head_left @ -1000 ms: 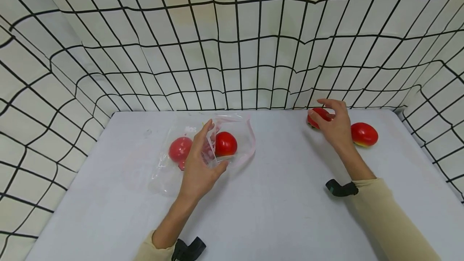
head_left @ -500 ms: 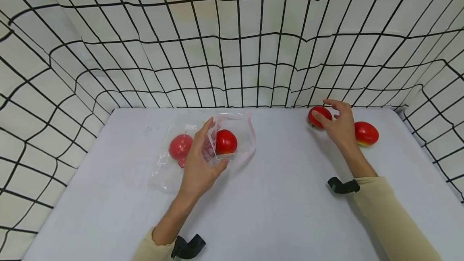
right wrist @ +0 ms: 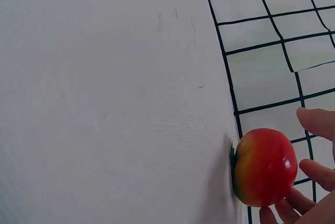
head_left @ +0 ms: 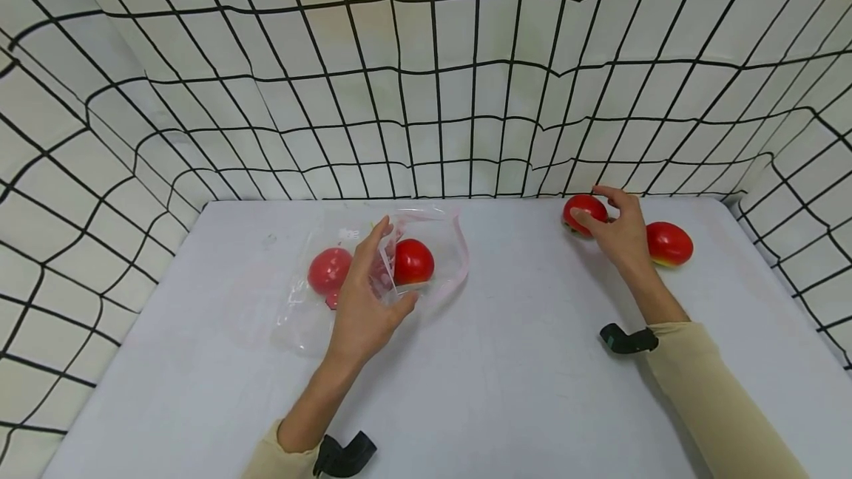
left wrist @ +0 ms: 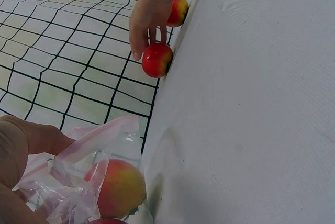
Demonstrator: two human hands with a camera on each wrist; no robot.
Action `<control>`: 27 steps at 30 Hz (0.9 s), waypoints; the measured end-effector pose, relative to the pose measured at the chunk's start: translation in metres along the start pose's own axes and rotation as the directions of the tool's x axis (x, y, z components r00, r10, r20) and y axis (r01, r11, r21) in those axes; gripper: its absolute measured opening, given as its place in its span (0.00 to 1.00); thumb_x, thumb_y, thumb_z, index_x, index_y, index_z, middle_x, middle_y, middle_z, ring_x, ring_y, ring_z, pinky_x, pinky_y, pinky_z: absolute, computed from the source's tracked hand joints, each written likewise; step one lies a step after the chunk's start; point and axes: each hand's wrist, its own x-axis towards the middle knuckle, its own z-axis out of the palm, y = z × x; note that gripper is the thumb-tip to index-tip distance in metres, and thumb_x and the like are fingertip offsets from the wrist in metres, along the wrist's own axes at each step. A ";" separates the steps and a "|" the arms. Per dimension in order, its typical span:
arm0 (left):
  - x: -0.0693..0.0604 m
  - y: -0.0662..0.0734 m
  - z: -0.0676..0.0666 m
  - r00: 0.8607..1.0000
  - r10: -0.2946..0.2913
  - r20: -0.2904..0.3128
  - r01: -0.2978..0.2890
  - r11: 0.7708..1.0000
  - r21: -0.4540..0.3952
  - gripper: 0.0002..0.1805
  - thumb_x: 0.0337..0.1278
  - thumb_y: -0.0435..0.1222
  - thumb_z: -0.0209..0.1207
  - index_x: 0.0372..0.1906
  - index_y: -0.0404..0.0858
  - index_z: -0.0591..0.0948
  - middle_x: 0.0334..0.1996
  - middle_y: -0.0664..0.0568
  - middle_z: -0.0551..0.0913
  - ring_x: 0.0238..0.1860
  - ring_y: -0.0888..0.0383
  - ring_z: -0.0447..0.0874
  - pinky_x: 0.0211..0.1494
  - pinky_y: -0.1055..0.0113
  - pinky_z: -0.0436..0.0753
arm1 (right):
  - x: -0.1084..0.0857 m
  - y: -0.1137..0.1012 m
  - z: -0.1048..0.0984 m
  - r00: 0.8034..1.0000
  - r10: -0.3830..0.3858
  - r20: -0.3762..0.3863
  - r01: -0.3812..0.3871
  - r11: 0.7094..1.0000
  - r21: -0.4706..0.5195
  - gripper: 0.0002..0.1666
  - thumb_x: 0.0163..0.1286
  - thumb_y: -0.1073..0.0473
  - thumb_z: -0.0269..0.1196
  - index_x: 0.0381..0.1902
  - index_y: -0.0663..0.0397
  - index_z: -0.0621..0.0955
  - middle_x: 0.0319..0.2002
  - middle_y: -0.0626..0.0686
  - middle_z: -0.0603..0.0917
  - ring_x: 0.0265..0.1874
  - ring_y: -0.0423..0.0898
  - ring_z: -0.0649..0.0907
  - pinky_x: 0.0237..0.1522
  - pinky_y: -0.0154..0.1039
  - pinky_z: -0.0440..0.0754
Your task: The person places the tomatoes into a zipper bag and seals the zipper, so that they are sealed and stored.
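Note:
A clear plastic bag [head_left: 459, 283] with a pink edge lies on the left half of the table. One red tomato [head_left: 413, 262] sits at its mouth; another red fruit [head_left: 326, 272] shows through the film. My left hand [head_left: 366, 313] holds the bag's upper layer back, thumb and forefinger wide apart; some fingers are hidden. At the back right, my right hand [head_left: 622, 231] is around a tomato [right wrist: 266, 167] with yellow near its green leaves. Its fingers are spread and loose, some touching or almost touching the skin. The tomato rests on the table.
Right of my right hand lies another red fruit [head_left: 669, 244], yellow underneath. A black grid net [head_left: 474, 120] over pale sheeting rises along the back and both sides of the white table [head_left: 512, 361]. Black wrist mounts [head_left: 629, 340] stick out from my sleeves.
My right hand has drawn back slightly to the right, uncovering more of the tomato, which stays put. My left hand and the bag have hardly moved.

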 end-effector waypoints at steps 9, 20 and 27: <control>0.000 0.001 0.000 1.000 -0.002 -0.002 0.002 1.000 -0.001 0.63 0.38 0.28 0.80 0.82 0.54 0.60 0.76 0.53 0.69 0.78 0.51 0.65 0.63 0.44 0.85 | 0.001 0.005 -0.001 0.999 0.033 0.044 -0.033 0.999 0.001 0.43 0.72 0.52 0.68 0.80 0.51 0.64 0.77 0.64 0.63 0.78 0.62 0.62 0.74 0.66 0.72; -0.002 0.001 0.000 1.000 -0.010 0.003 0.010 1.000 0.002 0.63 0.38 0.28 0.80 0.82 0.57 0.60 0.76 0.54 0.69 0.79 0.51 0.65 0.63 0.44 0.85 | 0.000 0.011 -0.001 0.993 0.026 0.118 -0.026 1.000 -0.001 0.49 0.67 0.60 0.72 0.81 0.51 0.60 0.77 0.67 0.65 0.77 0.66 0.63 0.70 0.69 0.75; -0.001 0.000 0.000 1.000 -0.002 0.000 0.002 1.000 0.010 0.63 0.38 0.29 0.80 0.82 0.55 0.60 0.76 0.54 0.69 0.79 0.51 0.65 0.64 0.45 0.85 | -0.001 0.009 -0.001 0.991 0.009 0.133 -0.009 1.000 0.002 0.49 0.67 0.60 0.72 0.80 0.51 0.61 0.77 0.67 0.65 0.76 0.68 0.64 0.69 0.69 0.76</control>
